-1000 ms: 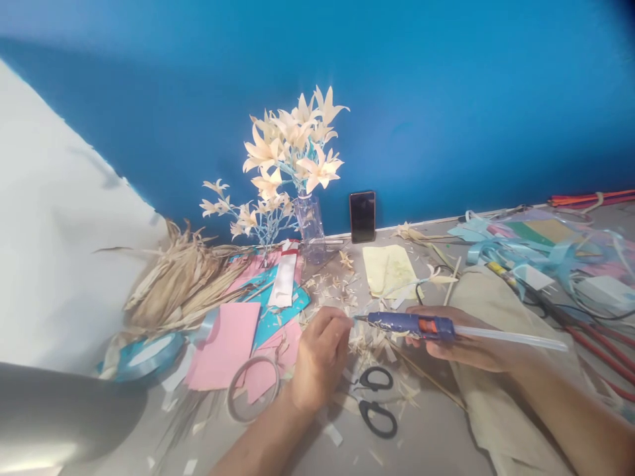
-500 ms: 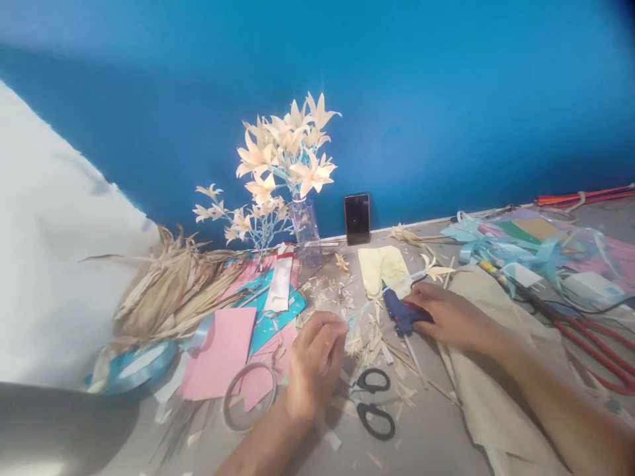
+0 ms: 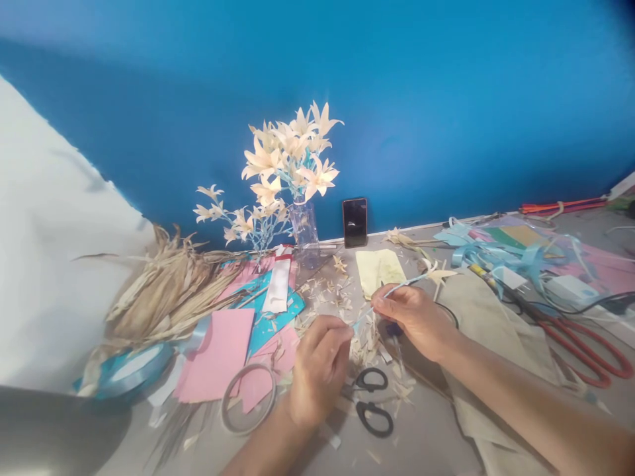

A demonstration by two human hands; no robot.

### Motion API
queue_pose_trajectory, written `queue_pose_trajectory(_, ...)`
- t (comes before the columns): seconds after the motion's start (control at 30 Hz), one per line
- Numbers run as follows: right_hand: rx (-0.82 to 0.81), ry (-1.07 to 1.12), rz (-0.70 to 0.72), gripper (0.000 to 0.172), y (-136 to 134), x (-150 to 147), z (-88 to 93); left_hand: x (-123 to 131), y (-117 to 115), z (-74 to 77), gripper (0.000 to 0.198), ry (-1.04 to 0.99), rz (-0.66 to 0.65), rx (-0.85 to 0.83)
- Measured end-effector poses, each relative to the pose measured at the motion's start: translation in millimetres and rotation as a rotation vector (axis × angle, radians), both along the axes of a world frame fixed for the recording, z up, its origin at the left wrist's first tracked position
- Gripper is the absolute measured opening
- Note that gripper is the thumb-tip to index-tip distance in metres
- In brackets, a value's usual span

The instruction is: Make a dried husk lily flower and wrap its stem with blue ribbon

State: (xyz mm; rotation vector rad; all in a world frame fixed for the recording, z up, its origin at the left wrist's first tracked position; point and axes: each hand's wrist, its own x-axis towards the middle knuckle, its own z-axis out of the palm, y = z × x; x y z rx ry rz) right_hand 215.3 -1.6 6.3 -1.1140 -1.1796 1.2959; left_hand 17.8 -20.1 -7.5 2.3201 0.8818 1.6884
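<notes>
Between my hands runs a thin light-blue flower stem (image 3: pixel 397 286) with a cream husk-like flower (image 3: pixel 438 272) at its right end. My left hand (image 3: pixel 321 363) pinches the stem's lower end. Farther along, the thumb and fingers of my right hand (image 3: pixel 411 316) close on the same stem. A dark blue glue gun (image 3: pixel 393 328) lies under my right hand, mostly hidden by it. Black-handled scissors (image 3: pixel 372 402) lie on the table just right of my left wrist. Cream scraps (image 3: pixel 364 347) are scattered beneath the stem.
A clear vase (image 3: pixel 304 235) of cream flowers stands at the back beside a propped phone (image 3: pixel 355 222). Dried husks (image 3: pixel 163 284), pink paper (image 3: pixel 218 354) and a tape roll (image 3: pixel 248 398) lie to the left. Beige cloth (image 3: pixel 491 344), blue ribbon (image 3: pixel 496 259) and red-handled shears (image 3: pixel 585 347) are at right.
My right hand has left the glue gun and moved left onto the flower stem. My left hand still pinches the stem's end, nearly in the same place.
</notes>
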Motion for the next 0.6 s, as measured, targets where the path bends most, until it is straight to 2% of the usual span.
queue_pose_trajectory(0.1, 0.099, -0.05, 0.023, 0.035, 2, 4, -4.3, 4, -1, 2.0, 0.016, -0.184, -0.026, -0.283)
queue_pose_trajectory(0.23, 0.281, -0.172, 0.103, 0.022, 3, 17, -2.1, 10, 0, 3.3, 0.018, -0.477, -0.147, -0.939)
queue_pose_trajectory(0.3, 0.359, -0.186, 0.15, 0.018, 3, 23, 0.5, 12, 0, 3.6, 0.023, -0.558, -0.229, -1.179)
queue_pose_trajectory(0.43, 0.41, -0.196, 0.238, 0.011, 4, 31, 4.1, 14, 2, 6.1, 0.026, -0.586, -0.294, -1.395)
queue_pose_trajectory(0.6, 0.397, -0.144, 0.307, 0.011, 3, 35, 3.5, 18, 2, 10.1, 0.028, -0.631, -0.3, -1.501)
